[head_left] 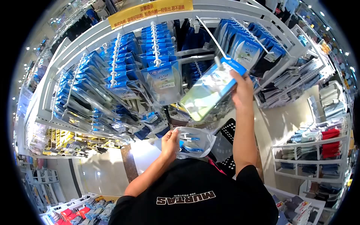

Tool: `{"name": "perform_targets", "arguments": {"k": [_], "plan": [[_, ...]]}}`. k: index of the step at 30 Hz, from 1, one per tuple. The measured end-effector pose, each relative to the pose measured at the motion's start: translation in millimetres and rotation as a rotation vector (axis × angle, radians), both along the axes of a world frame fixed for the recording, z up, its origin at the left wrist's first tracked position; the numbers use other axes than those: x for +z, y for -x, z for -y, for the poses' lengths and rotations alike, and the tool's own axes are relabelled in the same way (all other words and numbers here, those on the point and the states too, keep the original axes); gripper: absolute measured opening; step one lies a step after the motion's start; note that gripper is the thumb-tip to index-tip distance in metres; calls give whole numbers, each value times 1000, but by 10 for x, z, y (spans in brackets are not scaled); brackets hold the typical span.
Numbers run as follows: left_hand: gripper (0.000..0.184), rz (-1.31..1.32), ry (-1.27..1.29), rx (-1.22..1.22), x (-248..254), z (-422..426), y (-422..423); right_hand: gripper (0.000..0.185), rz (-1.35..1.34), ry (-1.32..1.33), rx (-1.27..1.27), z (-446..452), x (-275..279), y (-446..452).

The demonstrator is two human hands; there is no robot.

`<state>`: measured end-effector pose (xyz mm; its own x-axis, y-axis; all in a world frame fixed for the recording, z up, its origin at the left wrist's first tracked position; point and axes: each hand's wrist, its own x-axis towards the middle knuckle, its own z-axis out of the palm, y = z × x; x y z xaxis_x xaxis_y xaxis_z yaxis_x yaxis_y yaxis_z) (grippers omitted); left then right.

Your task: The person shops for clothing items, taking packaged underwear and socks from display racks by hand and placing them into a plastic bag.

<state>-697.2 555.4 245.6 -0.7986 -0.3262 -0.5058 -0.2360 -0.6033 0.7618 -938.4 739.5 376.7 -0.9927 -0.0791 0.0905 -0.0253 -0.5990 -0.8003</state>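
Observation:
My right hand [242, 86], reaching forward, is closed on the blue top edge of a flat underwear pack [206, 92] with a clear front and pale green contents. The pack is tilted, its top by the tip of a white display hook [212, 36]; whether it hangs on that hook I cannot tell. Lower down, near my chest, my left hand [170, 142] pinches the edge of a clear plastic bag [197, 142]. Several blue-marked pieces show inside that bag.
A white rack [48, 80] holds rows of blue-topped packs [161, 80] on hooks. A yellow notice [150, 14] tops it. Below stands a black perforated surface [228, 131]. Shelves of folded clothes [330, 144] are at right, and bins of goods [80, 212] lie behind me.

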Motion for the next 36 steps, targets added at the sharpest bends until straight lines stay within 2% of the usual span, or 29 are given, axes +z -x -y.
{"name": "perform_targets", "arguments": {"k": [2,3,4,7,8,10,11,14,18,22,23,26,36], "plan": [[19,5,11,53,-45,-32,-44,32,-63,-17,63,185,13,-90],[20,30,49,70,-55,-48,-73,31,-117,-50,1,261,-46,-52],[20,45,31,68,-58,-59,-105,32,-167,-261,-132,267,-142,56],[20,87,-15,70,-32,-116,-207,33,-320,-428,-414,478,19,164],[20,93,9,85,-45,-145,-217,32,-404,-364,-473,602,13,253],[20,97,53,118,-92,-201,-215,30,-471,-483,-629,840,103,365],[20,97,54,122,-98,-223,-233,29,-484,-531,-600,907,184,367],[20,89,47,126,-62,-212,-231,27,-669,-560,-718,1090,180,624],[20,68,29,130,62,-166,-310,21,-717,-700,-840,1149,148,727],[20,62,17,143,44,-139,-396,28,-955,-827,-853,1117,97,665],[19,73,28,141,25,-135,-407,29,-963,-848,-854,1124,82,650],[17,94,42,129,-25,-151,-411,20,-1001,-797,-926,1132,109,653],[19,83,17,146,-26,-137,-447,24,-1056,-856,-935,1187,76,760]]}}
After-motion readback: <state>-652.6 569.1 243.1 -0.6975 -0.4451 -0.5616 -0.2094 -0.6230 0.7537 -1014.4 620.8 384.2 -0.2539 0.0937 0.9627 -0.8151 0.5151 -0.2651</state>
